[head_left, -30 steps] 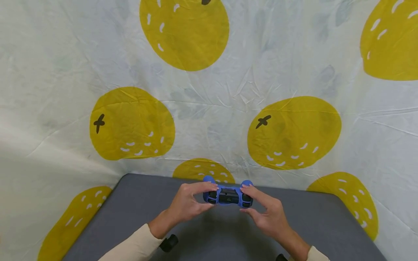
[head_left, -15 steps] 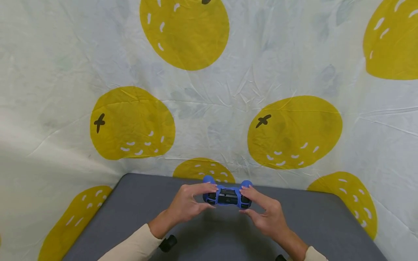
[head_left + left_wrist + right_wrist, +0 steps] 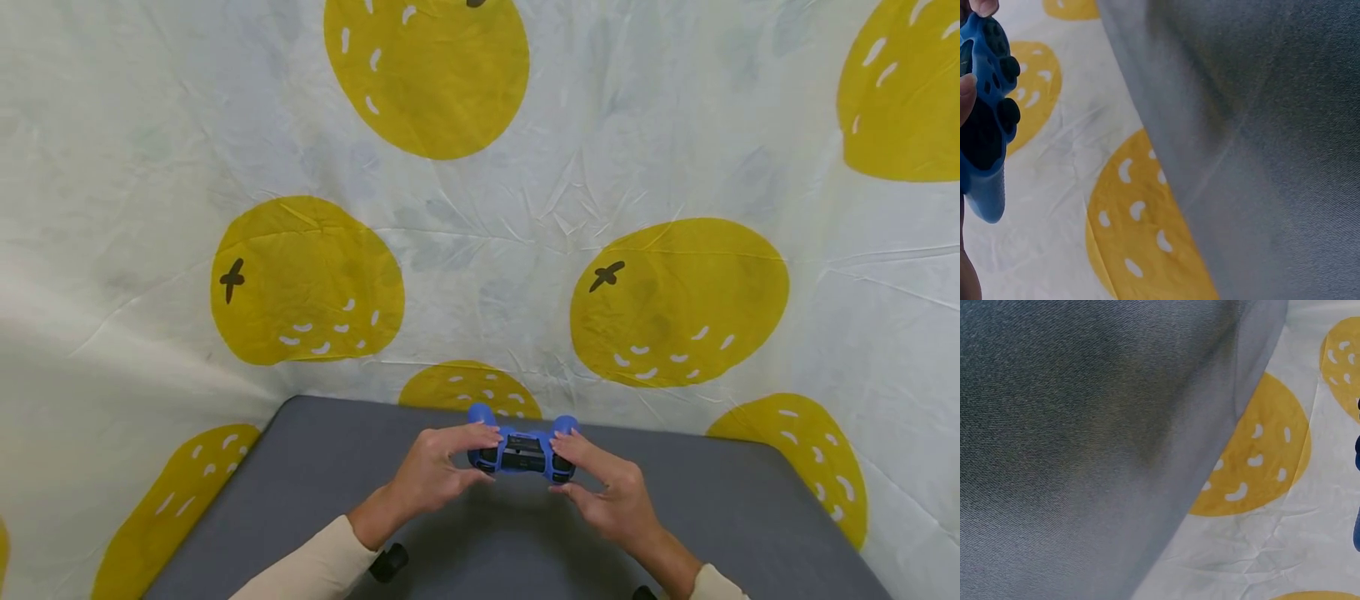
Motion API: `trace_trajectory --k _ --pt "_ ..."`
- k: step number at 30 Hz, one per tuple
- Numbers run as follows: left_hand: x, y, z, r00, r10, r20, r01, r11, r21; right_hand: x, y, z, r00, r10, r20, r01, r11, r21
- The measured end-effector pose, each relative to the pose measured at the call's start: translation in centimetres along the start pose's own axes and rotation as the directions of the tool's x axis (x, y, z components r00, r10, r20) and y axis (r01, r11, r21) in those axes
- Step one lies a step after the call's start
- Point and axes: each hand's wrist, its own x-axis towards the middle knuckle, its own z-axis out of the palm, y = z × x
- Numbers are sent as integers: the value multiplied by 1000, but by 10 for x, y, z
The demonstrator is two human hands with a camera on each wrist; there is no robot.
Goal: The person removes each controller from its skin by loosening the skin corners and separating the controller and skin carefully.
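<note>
A game controller [image 3: 523, 460] in a blue cover is held up over the grey table in the head view, its black shoulder-button edge facing me and its two grips pointing away. My left hand [image 3: 435, 468] pinches its left end between thumb and fingers. The right hand [image 3: 613, 493] pinches the other end in the same way. In the left wrist view the controller [image 3: 988, 187] fills the left edge, thumbsticks showing, with fingertips [image 3: 984, 6] on it. Only a blue sliver of the controller [image 3: 1357, 531] enters the right wrist view.
The grey table [image 3: 337, 450] stretches under both hands. Behind it and along its sides hangs a pale cloth [image 3: 480, 308] printed with large yellow fruit. A black wrist device [image 3: 389, 562] sits below the left sleeve [image 3: 315, 567].
The controller has tilted slightly, its right end dipping a little and shifting left with the right hand. Both hands keep their hold, and the head view has shifted very slightly.
</note>
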Motion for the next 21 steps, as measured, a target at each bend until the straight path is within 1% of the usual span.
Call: trace_trajectory --k 3,9,11,15,18,21 --pt "0 0 2 1000 -5 5 5 1000 7 -2 1 0 1000 13 4 -13 1000 -16" --pt "-3 -1 4 998 -48 32 48 999 13 -4 2 1 1000 19 19 -18 998 -58" --pt "-3 -2 5 998 -49 32 49 999 6 -5 2 1 999 26 23 -24 998 -65" --pt "-4 -4 9 999 -43 28 43 999 -1 -6 5 2 1000 8 15 -7 998 -60" --pt "-5 -6 11 999 -40 24 40 999 4 -7 6 3 999 24 22 -22 998 -65" --pt "-6 -8 13 999 -42 21 41 999 9 -8 6 3 997 63 42 -59 994 -91"
